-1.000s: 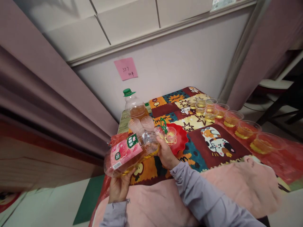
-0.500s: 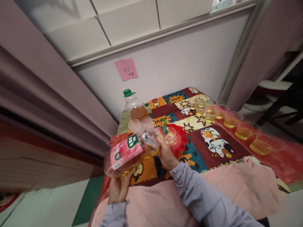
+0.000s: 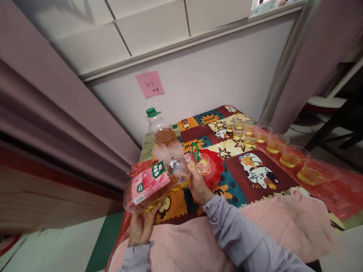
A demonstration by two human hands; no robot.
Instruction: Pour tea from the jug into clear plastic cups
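A large clear juice bottle (image 3: 151, 186) with a pink label lies tilted in both my hands, yellowish drink inside it. My right hand (image 3: 198, 186) is wrapped round its neck. From below, my left hand (image 3: 142, 226) holds up the base end, its fingers partly hidden under the bottle. The mouth points at a clear plastic cup (image 3: 204, 162) on a scalloped red plate (image 3: 217, 168). Some yellowish liquid shows in that cup. A green handle-like loop (image 3: 195, 151) stands by the bottle's mouth.
Behind are a green-capped juice bottle (image 3: 161, 126) and two stacks of clear cups (image 3: 175, 148). Several cups holding yellow drink (image 3: 295, 155) line the table's right side. A patterned cloth (image 3: 231, 173) covers the table; a wall (image 3: 198, 87) rises behind.
The view has shifted slightly, so the scene sits a little further left. Both hands keep their hold, and the bottle stays tilted toward the cup.
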